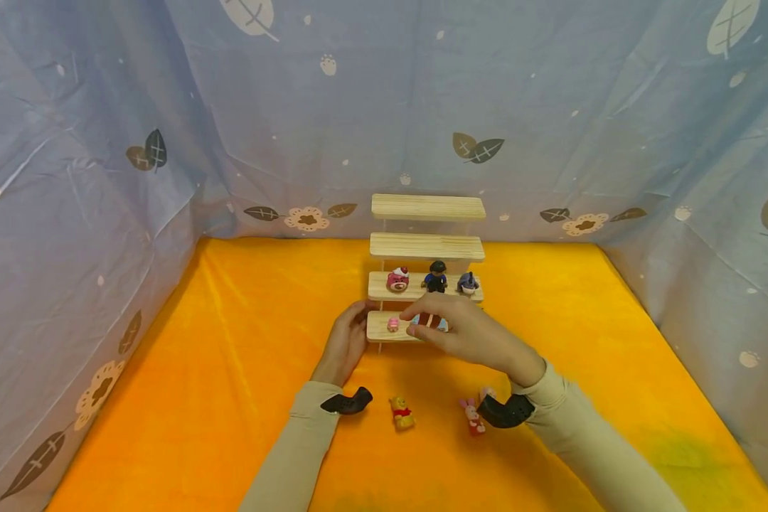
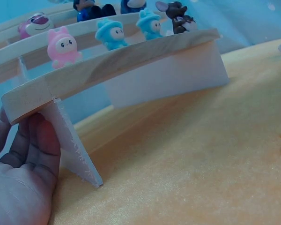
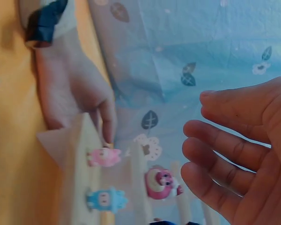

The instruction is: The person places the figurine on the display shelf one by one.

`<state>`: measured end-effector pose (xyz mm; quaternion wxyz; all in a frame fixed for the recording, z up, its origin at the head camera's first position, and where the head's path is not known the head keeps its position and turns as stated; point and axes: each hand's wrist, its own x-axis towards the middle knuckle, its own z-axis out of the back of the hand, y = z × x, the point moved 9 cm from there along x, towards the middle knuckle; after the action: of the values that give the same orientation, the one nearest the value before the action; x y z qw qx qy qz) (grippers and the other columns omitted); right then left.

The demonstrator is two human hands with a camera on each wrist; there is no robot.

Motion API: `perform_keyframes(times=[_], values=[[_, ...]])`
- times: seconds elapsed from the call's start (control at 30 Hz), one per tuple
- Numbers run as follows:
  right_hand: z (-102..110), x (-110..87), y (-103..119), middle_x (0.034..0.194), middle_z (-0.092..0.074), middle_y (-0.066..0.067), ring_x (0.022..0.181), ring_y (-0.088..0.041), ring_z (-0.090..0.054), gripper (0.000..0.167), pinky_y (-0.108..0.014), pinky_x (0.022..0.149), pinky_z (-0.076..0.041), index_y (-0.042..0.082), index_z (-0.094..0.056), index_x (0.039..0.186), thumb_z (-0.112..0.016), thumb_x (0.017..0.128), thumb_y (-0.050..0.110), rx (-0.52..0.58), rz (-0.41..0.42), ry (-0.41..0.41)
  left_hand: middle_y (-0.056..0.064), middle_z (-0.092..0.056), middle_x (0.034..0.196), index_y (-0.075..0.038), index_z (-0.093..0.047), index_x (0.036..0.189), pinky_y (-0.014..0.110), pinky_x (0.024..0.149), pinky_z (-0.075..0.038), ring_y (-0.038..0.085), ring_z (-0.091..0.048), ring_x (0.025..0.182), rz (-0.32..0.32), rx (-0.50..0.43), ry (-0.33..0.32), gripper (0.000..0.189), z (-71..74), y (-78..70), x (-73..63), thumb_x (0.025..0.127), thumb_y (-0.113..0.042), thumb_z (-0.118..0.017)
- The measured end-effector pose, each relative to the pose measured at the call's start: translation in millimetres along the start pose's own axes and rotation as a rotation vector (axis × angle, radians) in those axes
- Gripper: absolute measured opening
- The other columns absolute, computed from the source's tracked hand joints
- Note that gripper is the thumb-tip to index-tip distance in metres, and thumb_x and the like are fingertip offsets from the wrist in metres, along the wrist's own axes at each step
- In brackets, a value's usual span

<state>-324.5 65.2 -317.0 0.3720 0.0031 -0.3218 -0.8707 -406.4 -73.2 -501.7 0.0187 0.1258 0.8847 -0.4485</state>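
Observation:
My left hand (image 1: 345,341) holds the left end of a tiered wooden stand (image 1: 427,247), its fingers (image 2: 47,140) curled beneath the lowest board beside the white leg (image 2: 75,145). Over that board hovers my right hand (image 3: 243,150), fingers loosely bent and nothing between them and the thumb. A pink hooded figurine (image 2: 64,49) sits near the board's left end. Along it stand two blue-hatted figurines, one (image 2: 110,35) nearer and one (image 2: 150,24) farther, then a dark mouse-like figurine (image 2: 178,18). In the head view the right hand partly hides this row.
One tier up sit a pink bear (image 1: 397,280), a dark-haired figure in blue (image 1: 435,277) and a grey-blue donkey figurine (image 1: 468,283). On the orange cloth (image 1: 262,320) lie a yellow bear in red (image 1: 401,414) and a pink piglet (image 1: 471,417). Patterned fabric (image 1: 358,107) hangs behind.

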Motion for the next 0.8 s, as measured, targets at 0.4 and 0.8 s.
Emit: perform_keyframes(times=[0.4, 0.8], values=[[-37.9, -21.2, -13.9, 0.107, -0.071, 0.007, 0.087, -0.004, -0.057, 0.021, -0.032, 0.076, -0.055, 0.019, -0.07, 0.119, -0.065, 0.1, 0.023, 0.036, -0.036, 0.07, 0.005, -0.05, 0.122, -0.006, -0.056, 0.115, 0.027, 0.1, -0.044, 0.02, -0.048, 0.115, -0.011, -0.005, -0.008, 0.026, 1.5, -0.3, -0.1, 0.11, -0.023, -0.038], [-71.3, -33.0, -24.3, 0.117, -0.072, -0.002, 0.099, -0.013, -0.065, 0.022, -0.035, 0.083, -0.056, 0.011, -0.07, 0.12, -0.062, 0.102, 0.02, 0.061, -0.08, 0.156, 0.005, -0.051, 0.122, -0.006, -0.055, 0.117, 0.028, 0.102, -0.044, 0.021, -0.048, 0.117, -0.016, 0.016, 0.011, 0.027, 0.5, -0.7, -0.6, 0.11, -0.026, -0.038]])
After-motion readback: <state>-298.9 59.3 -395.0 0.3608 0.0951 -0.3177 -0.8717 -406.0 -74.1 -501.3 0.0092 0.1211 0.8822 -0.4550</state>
